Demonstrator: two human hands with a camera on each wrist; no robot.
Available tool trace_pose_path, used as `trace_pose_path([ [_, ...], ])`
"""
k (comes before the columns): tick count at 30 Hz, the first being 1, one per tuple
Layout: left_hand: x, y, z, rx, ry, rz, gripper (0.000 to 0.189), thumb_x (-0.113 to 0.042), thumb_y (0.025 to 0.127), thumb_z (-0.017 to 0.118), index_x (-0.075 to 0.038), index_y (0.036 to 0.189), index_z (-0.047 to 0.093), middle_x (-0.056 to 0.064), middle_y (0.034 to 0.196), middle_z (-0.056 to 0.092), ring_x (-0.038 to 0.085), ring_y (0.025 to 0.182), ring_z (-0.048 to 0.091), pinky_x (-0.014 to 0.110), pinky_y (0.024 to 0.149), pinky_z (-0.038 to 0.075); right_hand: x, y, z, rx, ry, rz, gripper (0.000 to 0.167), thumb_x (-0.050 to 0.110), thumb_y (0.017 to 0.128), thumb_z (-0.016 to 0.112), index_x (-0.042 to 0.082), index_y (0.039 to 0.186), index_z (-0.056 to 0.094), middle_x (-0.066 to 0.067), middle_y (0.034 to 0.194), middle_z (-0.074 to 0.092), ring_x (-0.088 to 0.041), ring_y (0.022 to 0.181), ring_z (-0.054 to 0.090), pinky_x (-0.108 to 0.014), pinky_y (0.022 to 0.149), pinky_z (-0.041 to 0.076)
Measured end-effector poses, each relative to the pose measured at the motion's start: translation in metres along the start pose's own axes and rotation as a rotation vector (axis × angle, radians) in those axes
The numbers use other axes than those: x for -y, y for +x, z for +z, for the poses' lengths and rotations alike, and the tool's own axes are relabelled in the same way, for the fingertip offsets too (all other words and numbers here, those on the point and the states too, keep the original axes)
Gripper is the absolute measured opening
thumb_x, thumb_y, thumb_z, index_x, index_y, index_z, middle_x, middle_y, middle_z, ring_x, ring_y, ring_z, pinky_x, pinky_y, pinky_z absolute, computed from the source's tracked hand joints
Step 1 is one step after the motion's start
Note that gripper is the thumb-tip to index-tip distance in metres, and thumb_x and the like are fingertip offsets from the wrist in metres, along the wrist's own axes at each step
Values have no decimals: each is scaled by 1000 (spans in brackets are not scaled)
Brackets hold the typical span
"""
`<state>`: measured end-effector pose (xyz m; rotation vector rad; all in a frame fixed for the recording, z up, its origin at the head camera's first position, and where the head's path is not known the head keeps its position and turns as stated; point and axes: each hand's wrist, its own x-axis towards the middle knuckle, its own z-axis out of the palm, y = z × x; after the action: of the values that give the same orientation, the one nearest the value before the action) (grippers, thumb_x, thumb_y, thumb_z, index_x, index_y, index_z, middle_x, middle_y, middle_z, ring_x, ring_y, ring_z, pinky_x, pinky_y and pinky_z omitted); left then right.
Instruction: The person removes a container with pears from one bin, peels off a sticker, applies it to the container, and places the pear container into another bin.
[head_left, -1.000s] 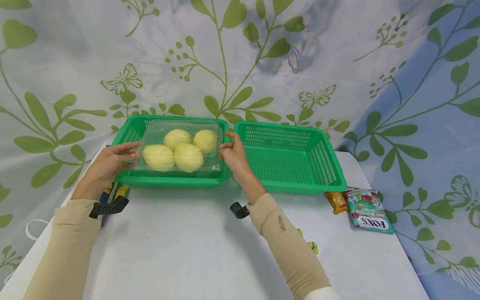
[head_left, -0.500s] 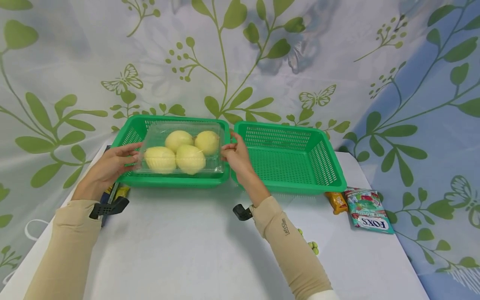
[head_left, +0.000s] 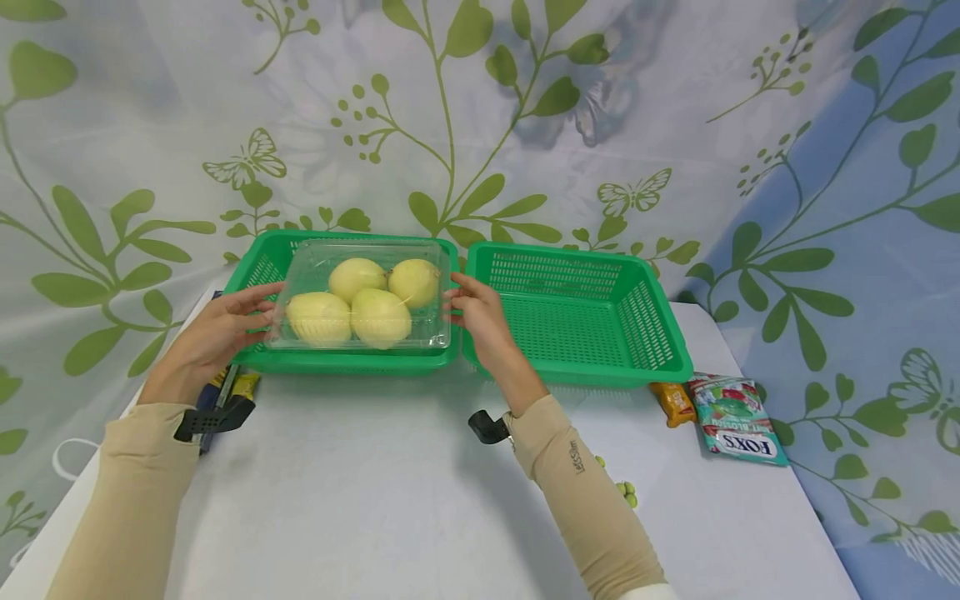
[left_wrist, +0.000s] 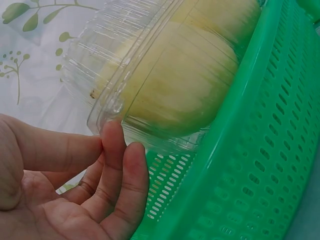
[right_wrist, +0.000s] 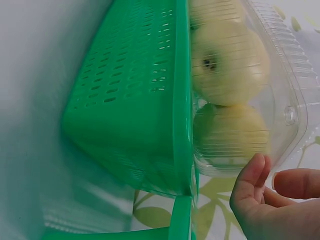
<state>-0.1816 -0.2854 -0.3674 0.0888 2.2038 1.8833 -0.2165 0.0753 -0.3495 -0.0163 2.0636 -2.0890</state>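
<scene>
- The left hand point(head_left: 206, 337) pinches the lip point(left_wrist: 107, 104) of the clear plastic box point(head_left: 306, 275) between thumb and fingertips; the right hand point(head_left: 486, 325) has bent fingertips against the opposite end, its thumb a little apart, and whether it pinches too I cannot tell.
- The clear plastic box sits between the hands, within the rim of the green basket point(head_left: 345, 363); whether its base rests on the basket floor is hidden.
- Four pale yellow fruits point(head_left: 318, 319) show inside, probably making it heavy for such thin walls.
- The plastic looks smooth, likely slippery and springy; squeezing the ends could bow it or pop the lid.
- The firmest hold is probably the doubled lip at both ends, thumbs above, fingers supporting beneath, kept level so the fruits don't roll.
</scene>
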Motion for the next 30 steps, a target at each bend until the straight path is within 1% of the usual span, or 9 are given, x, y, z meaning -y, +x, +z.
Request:
trace_pose_path([
  [3,0,0,0,0,26,-4,64,-20,105,54,-15,161,25,-8,115,42,1,102,50,14,82,50,-2,0,-2,7,-2,2,49,2,103,45,12,151,45,-4,111,56,-14,94,58,-35,98,53],
  [7,-3,2,1,15,87,-13,63,-22,106,51,-16,162,21,-9,118,40,0,106,49,13,85,50,-3,-1,-6,-6,14,4,47,2,103,48,13,149,47,-3,109,55,-14,94,58,-32,93,53],
  [10,-7,4,2,25,85,-9,63,-22,107,50,-15,162,21,-9,118,40,0,107,48,13,86,49,-2,-2,-8,-22,38,-3,46,2,103,50,12,147,49,-3,106,54,-14,92,58,-31,90,52],
  [12,-8,3,2,25,52,-6,63,-21,106,51,-15,161,22,-9,117,40,1,106,48,14,85,50,-1,-3,-8,-22,44,-8,45,3,103,51,13,146,50,-2,105,54,-14,92,58,-32,90,52],
  [15,-7,-1,2,21,-33,5,63,-18,104,55,-15,160,26,-8,116,42,2,104,50,15,83,51,0,-5,-9,-5,55,-1,45,5,103,51,14,147,49,-1,103,53,-14,92,58,-32,91,50],
  [20,-5,-6,4,50,-203,72,54,-7,103,55,-19,153,40,-9,109,50,3,97,54,18,78,52,1,-11,-11,19,121,27,47,5,104,50,13,150,45,1,102,54,-12,91,57,-30,90,49],
  [22,-5,-8,6,68,-247,98,50,-4,103,53,-20,150,45,-9,107,53,4,95,55,19,78,52,2,-14,-12,16,163,36,47,4,104,49,13,150,45,1,101,54,-12,89,57,-29,88,48],
  [25,-6,-11,8,81,-273,116,48,-2,103,52,-23,146,50,-8,108,53,4,95,56,18,79,52,4,-19,-13,7,217,41,47,2,103,49,12,149,47,1,98,55,-12,87,57,-29,85,47],
  [30,-6,-16,11,90,-312,129,46,1,102,50,-26,140,57,-7,109,53,5,96,57,17,80,53,8,-24,-15,0,252,43,46,2,102,50,12,147,49,2,97,56,-12,86,58,-28,85,47],
])
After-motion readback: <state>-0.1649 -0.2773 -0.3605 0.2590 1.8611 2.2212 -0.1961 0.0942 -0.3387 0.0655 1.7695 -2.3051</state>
